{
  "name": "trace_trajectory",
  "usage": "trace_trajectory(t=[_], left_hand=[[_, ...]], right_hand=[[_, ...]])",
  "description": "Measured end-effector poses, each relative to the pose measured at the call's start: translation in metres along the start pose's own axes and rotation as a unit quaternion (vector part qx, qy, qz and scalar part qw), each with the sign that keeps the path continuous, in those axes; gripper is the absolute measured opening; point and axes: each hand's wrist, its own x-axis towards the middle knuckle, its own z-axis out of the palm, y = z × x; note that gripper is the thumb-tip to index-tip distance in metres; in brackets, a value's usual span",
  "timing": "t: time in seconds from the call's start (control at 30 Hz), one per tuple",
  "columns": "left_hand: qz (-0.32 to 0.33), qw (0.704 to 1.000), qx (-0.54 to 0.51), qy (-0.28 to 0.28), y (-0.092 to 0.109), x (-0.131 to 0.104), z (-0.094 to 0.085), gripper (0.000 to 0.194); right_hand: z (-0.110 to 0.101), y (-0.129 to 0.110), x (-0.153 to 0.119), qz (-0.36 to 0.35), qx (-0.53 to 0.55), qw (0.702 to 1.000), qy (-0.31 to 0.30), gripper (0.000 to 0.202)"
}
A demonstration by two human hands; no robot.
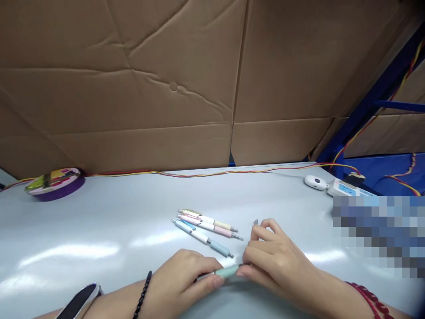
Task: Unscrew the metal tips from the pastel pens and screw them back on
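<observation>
Mint-green pen (pixel 227 271) at bottom centre of the frame, held between both hands over a pale desk (pixel 133 199). Left hand (pixel 186 279): thumb and fingers closed on the barrel. Right hand (pixel 275 261): thumb and fingers pinched at the pen's other end, a small metal piece (pixel 255 222) by its raised fingers. Just above, three pens lie side by side: yellow (pixel 207 220), pink (pixel 210 227), blue (pixel 202 238). Round tin (pixel 55 184) at left.

Held pen (pixel 227 271) before three pens (pixel 206 225) on table (pixel 133 199). Tin (pixel 59 191) at table's rear left. Power strip (pixel 343 189) at rear right. Cardboard (pixel 159 106) behind table.
</observation>
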Motion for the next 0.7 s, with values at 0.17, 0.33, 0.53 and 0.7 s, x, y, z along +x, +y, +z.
trace_trajectory(t=[0.17, 0.33, 0.53, 0.7], left_hand=[[-0.065, 0.989, -0.129, -0.036, -0.001, 0.0, -0.001, 0.02], [-0.068, 0.986, -0.144, -0.041, -0.002, 0.002, -0.001, 0.018], [-0.072, 0.983, -0.168, -0.033, -0.002, 0.003, -0.007, 0.025], [-0.085, 0.96, -0.262, -0.058, -0.005, 0.003, -0.012, 0.028]], right_hand=[[-0.003, 0.003, 0.0, 0.052, 0.064, 0.995, -0.055, 0.026], [-0.001, 0.0, -0.001, 0.079, 0.072, 0.99, -0.095, 0.033], [0.0, 0.003, -0.002, 0.07, 0.084, 0.991, -0.076, 0.016], [0.003, 0.006, -0.005, 0.05, 0.138, 0.989, -0.025, 0.008]])
